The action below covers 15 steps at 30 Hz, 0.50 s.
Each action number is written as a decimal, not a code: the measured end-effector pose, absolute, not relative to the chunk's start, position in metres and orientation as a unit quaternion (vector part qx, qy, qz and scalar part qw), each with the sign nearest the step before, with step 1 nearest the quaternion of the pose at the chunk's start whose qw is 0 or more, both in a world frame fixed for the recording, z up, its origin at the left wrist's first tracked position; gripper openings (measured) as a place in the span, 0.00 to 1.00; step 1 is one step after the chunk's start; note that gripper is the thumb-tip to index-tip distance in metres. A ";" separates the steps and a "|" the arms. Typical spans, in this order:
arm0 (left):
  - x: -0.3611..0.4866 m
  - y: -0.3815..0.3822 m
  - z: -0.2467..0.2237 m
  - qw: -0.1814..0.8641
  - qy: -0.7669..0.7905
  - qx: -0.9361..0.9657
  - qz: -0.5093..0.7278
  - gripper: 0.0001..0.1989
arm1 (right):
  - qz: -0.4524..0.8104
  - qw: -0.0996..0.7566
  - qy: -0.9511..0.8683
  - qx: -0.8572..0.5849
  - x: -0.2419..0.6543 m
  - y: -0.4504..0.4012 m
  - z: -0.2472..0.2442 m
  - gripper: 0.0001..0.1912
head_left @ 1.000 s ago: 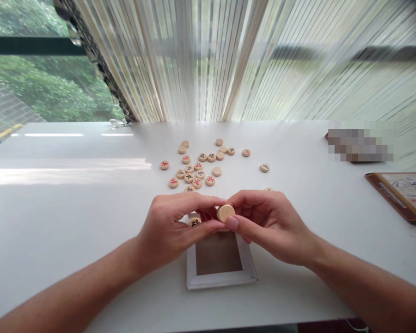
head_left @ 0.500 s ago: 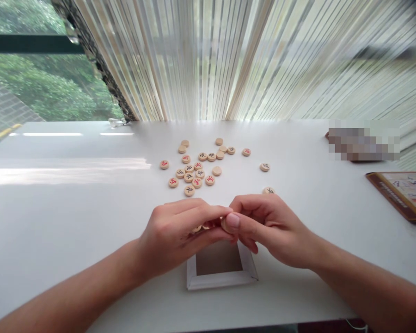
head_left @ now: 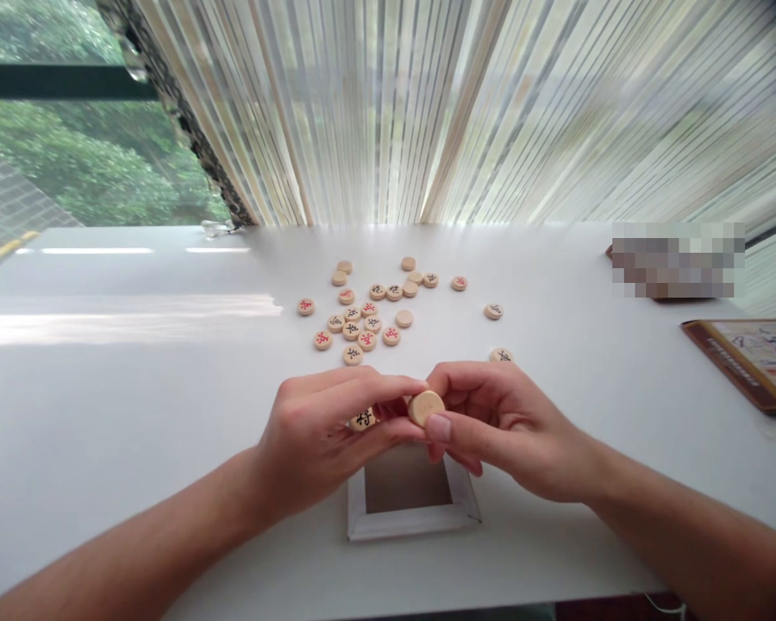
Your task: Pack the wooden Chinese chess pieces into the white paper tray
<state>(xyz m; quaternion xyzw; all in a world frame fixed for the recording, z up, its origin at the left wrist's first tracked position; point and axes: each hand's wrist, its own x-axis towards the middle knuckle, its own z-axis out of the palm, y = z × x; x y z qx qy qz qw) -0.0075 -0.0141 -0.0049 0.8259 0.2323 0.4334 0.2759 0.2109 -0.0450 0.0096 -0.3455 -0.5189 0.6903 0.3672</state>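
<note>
Legibly, black "将" marks the piece [head_left: 363, 419] beside the left hand [head_left: 323, 423].

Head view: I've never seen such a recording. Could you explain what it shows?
No machine here: a camera on someone's head looks forward and down at their bare left hand and right hand. Together these hold a round wooden piece, plain side showing. A piece with a black character shows within the left hand's curve; I can't tell whether it's held. Beneath is a white-rimmed box; beyond, more round pieces lie scattered on a white table.
</note>
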 end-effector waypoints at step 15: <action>-0.007 -0.017 -0.003 0.221 0.216 0.855 0.415 0.10 | 0.671 0.355 -0.538 -0.367 0.212 -0.046 0.010 0.17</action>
